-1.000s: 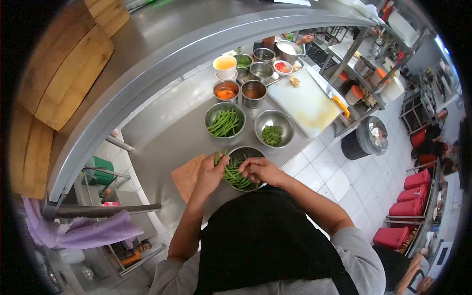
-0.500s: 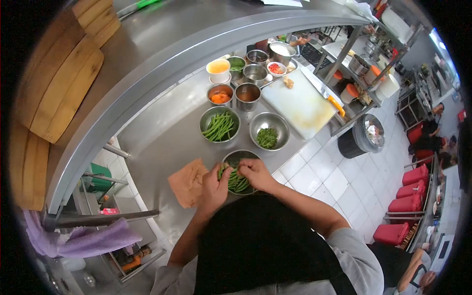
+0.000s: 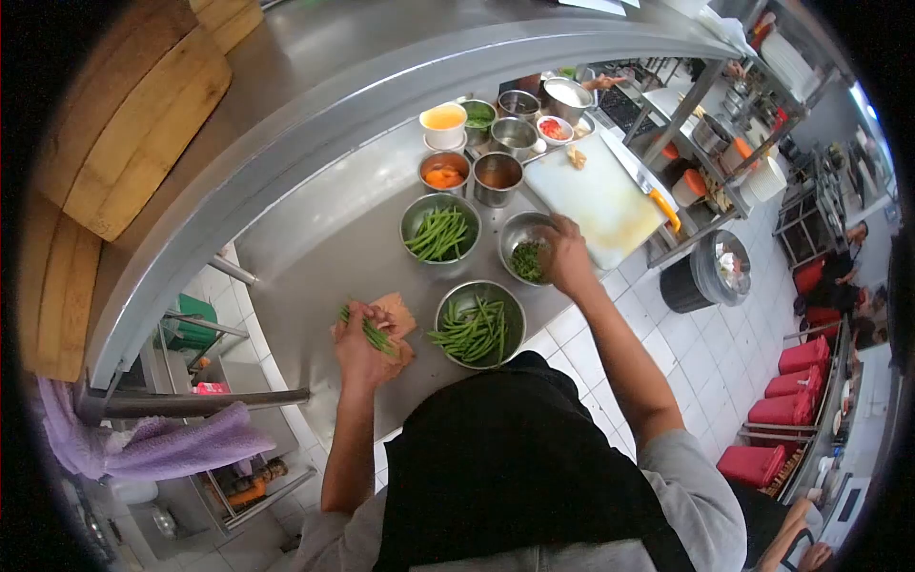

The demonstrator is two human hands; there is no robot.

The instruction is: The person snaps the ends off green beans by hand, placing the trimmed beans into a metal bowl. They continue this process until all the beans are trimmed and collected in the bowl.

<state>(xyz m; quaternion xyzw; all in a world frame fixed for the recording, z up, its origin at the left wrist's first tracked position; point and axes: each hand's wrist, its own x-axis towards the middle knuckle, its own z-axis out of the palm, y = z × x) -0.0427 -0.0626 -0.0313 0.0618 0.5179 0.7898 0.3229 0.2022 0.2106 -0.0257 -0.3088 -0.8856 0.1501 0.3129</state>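
My left hand (image 3: 356,351) is closed around a small bunch of green beans (image 3: 378,337), just over a crumpled orange cloth (image 3: 395,307) on the steel counter. On the right, my right hand (image 3: 570,257) reaches over the rim of a steel bowl with short green bits (image 3: 526,261); its fingertips are partly hidden. Closest to my apron stands a steel bowl of green beans (image 3: 477,334), and neither hand is in it. Farther back, another steel bowl holds long green beans (image 3: 440,234).
A white cutting board (image 3: 586,200) and a yellow-handled knife (image 3: 658,195) lie at the right. Steel pots, including one with orange pieces (image 3: 444,175), line the back. A metal shelf edge (image 3: 286,124) arches overhead. A bin (image 3: 701,270) stands on the floor.
My hands have parted from above the near bowl. The left moved left over the cloth with green beans in it; the right moved up and right to the bowl of green bits.
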